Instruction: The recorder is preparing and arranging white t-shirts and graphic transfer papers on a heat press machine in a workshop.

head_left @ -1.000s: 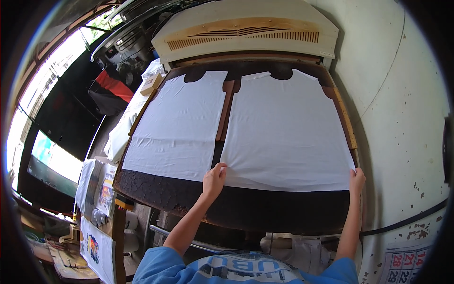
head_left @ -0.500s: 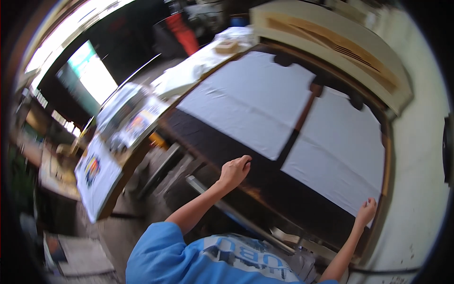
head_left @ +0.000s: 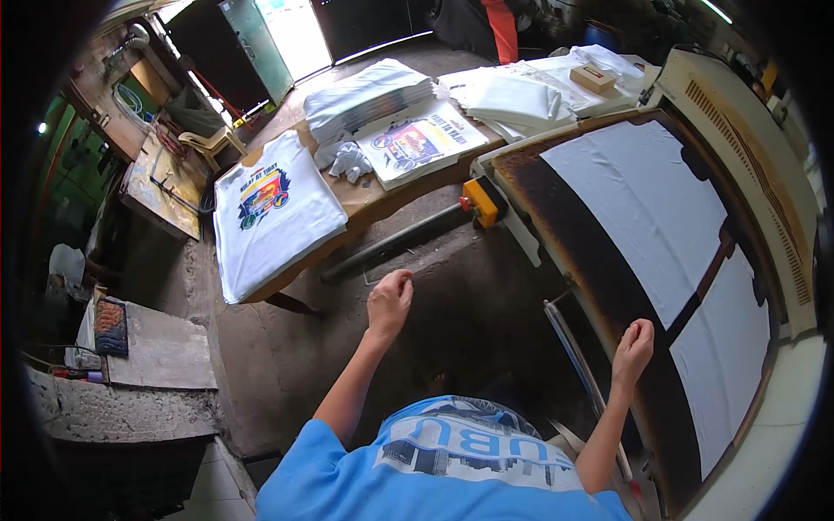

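Both hands have drawn off the white panels on the press bed point(head_left: 595, 260) since a second ago, and the view has swung toward its left.

Left hand point(head_left: 389, 304) hangs above the floor, left of the bed and apart from it, fingers curled in close; right hand point(head_left: 632, 352) is at the bed's near edge, fingers bent into a similarly narrow curl. I cannot tell whether either holds anything, or whether the right touches the bed. Left panel point(head_left: 634, 208) and right panel point(head_left: 728, 356) lie side by side on the bed, a narrow gap between them. A yellow box point(head_left: 486, 201) adjoins the bed's left end; further left, a table point(head_left: 382, 204) bears printed white shirts point(head_left: 300, 208).
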A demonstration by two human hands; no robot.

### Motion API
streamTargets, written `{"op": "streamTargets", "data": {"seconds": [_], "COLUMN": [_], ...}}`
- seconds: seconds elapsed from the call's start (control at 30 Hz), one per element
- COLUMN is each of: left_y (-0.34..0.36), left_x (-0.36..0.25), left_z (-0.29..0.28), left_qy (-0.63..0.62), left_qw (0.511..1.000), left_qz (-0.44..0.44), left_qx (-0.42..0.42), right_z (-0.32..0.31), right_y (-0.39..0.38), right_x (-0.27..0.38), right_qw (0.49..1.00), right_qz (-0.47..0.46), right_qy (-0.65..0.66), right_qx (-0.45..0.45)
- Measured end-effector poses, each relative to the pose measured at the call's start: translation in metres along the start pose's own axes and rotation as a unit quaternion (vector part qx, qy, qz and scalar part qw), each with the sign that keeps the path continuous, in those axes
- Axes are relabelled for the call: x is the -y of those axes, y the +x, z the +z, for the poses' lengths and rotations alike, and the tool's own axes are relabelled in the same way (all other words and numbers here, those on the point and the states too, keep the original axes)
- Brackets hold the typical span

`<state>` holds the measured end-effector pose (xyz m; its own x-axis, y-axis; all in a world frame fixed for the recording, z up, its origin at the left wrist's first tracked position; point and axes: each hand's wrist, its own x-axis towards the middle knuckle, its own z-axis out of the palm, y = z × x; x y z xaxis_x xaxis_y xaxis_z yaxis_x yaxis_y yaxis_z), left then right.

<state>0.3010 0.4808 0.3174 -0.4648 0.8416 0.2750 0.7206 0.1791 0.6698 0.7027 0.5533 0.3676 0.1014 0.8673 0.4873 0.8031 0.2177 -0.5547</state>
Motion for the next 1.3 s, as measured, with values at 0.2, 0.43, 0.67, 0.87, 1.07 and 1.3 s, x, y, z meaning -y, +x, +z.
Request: {"op": "streamTargets", "data": {"seconds": [0.2, 0.43, 0.67, 0.87, 1.07, 1.3], "left_y": [0.061, 0.167, 0.275, 0.337, 0.389, 0.403], "left_x": [0.038, 0.056, 0.090, 0.152, 0.220, 0.244], "left_z": [0.003, 0.043, 0.088, 0.144, 0.168, 0.159], "left_qy": [-0.011, 0.032, 0.170, 0.271, 0.332, 0.177], "left_qw": [0.999, 0.997, 0.985, 0.957, 0.904, 0.949], "left_qz": [-0.032, 0.015, 0.022, 0.020, 0.024, 0.146], "left_qx": [-0.037, -0.066, 0.009, 0.106, 0.269, 0.218], "right_z": [0.048, 0.098, 0.138, 0.174, 0.198, 0.247], "right_y": [0.035, 0.115, 0.176, 0.202, 0.220, 0.241], "right_x": [0.028, 0.024, 0.044, 0.065, 0.094, 0.143], "right_qw": [0.999, 0.995, 0.995, 0.997, 0.999, 0.998], "right_qz": [0.033, 0.014, 0.031, 0.068, 0.014, 0.051], "right_qy": [0.004, 0.042, 0.051, 0.019, -0.030, -0.026], "right_qx": [0.031, -0.095, -0.075, -0.016, -0.041, -0.010]}}
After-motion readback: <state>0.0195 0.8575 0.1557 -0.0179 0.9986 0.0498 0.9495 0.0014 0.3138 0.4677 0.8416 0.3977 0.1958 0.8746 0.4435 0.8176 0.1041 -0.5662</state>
